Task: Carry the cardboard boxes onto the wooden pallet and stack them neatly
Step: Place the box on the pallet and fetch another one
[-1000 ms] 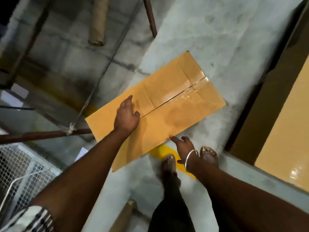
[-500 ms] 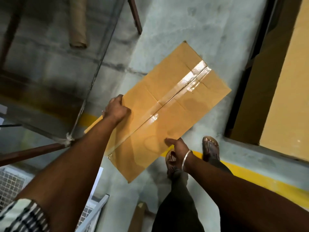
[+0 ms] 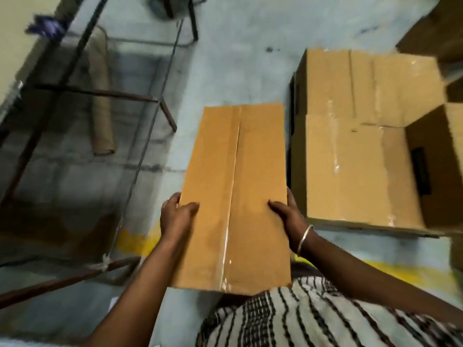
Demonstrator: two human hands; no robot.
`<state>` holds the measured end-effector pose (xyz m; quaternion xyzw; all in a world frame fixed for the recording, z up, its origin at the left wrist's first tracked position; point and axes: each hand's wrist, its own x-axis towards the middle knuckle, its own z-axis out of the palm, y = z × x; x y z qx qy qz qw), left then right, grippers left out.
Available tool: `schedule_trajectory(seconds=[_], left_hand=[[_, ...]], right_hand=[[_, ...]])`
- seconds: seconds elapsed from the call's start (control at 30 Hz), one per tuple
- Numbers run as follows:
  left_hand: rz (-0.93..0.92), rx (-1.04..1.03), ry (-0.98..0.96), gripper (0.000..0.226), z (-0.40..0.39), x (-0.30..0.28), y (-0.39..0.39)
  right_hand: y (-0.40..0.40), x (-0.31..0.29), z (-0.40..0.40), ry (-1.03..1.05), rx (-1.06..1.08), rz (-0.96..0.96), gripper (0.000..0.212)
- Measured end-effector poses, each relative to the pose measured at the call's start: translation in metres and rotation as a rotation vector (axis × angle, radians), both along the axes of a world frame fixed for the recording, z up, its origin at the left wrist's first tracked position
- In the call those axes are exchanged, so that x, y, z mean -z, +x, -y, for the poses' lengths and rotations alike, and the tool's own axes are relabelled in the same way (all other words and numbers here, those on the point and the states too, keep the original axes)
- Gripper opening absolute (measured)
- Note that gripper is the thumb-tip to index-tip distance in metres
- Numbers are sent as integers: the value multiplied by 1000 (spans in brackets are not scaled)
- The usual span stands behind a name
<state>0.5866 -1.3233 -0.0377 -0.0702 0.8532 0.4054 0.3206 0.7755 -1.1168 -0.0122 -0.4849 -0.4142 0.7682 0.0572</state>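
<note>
Here both hands, left (image 3: 179, 216) and right (image 3: 285, 211), are clamping fingers round the box (image 3: 235, 196) mid-frame; being gripped only near its lower end, it could tip forward

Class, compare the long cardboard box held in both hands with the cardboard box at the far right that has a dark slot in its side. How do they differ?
The held box is taped shut along its middle seam; the slotted box shows no taped seam here.
The held box is gripped by the left hand and right hand; the slotted box rests among the stacked boxes, untouched.
The held box shows no slot.
Both are plain brown cardboard.
</note>
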Motion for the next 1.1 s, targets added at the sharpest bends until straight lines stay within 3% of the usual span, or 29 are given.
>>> schedule_trajectory(seconds=[0.07,0.17,0.3,0.43,0.53,0.73,0.87,1.0,1.1], left_hand=[[-12,12,62,71,-20,-25,19],[-34,29,153,76,-56,-67,50],[-33,121,249,79,-94,-88,79],[-14,220,254,62,-132,-109,113],[-37,277,272,63,-168,-121,149],[-82,403,330,42,-235,-135,244],[-22,476,392,36,-277,-147,314],[69,597,496,44,-329,-172,356],[63,622,545,25,-371,-178,369]], right_hand=[[15,-31,-24,14,21,-30,60],[47,-64,-52,71,43,-31,51],[94,-91,-83,104,71,18,80],[156,-100,-110,95,166,30,76],[212,-104,-127,67,186,75,76],[312,-101,-159,108,274,-13,99],[382,-112,-187,187,306,-51,80],[435,-116,-223,203,337,-65,89],[456,-120,-257,224,375,-69,85]])
